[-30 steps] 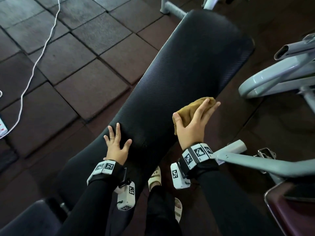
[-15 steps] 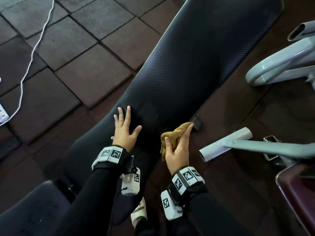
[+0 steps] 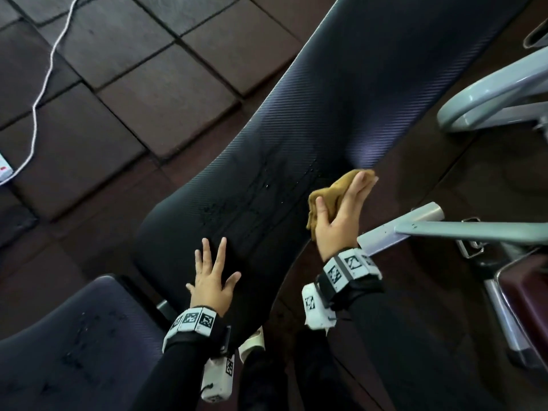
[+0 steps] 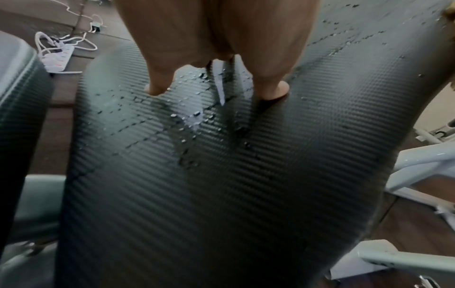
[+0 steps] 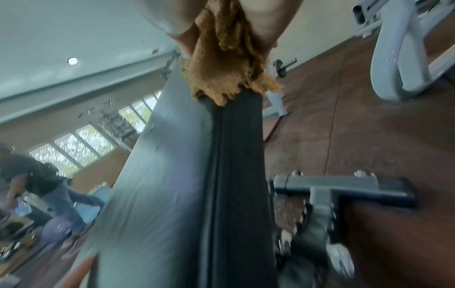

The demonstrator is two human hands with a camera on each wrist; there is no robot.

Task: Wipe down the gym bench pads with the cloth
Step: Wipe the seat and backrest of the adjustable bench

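The long black back pad (image 3: 341, 120) of the gym bench runs diagonally up the head view, with water droplets (image 3: 261, 191) beaded across its lower middle. My right hand (image 3: 341, 215) presses a bunched tan cloth (image 3: 332, 194) against the pad's right side edge, thumb curled over the cloth; the right wrist view shows the cloth (image 5: 226, 64) held on the pad's side seam (image 5: 221, 175). My left hand (image 3: 212, 277) lies flat with fingers spread on the pad's lower end. In the left wrist view its fingertips (image 4: 273, 89) touch the wet textured pad (image 4: 221, 185).
The seat pad (image 3: 65, 345) sits at the lower left. Grey frame tubes (image 3: 444, 226) and a curved machine leg (image 3: 486, 99) stand close on the right. A white cable (image 3: 44, 81) and power strip (image 3: 4, 170) lie on the brown tiled floor. Another person (image 5: 37, 185) is far off.
My right hand with the cloth slid down the pad's right edge toward me, then back up it. The left hand stayed flat on the pad's lower end.
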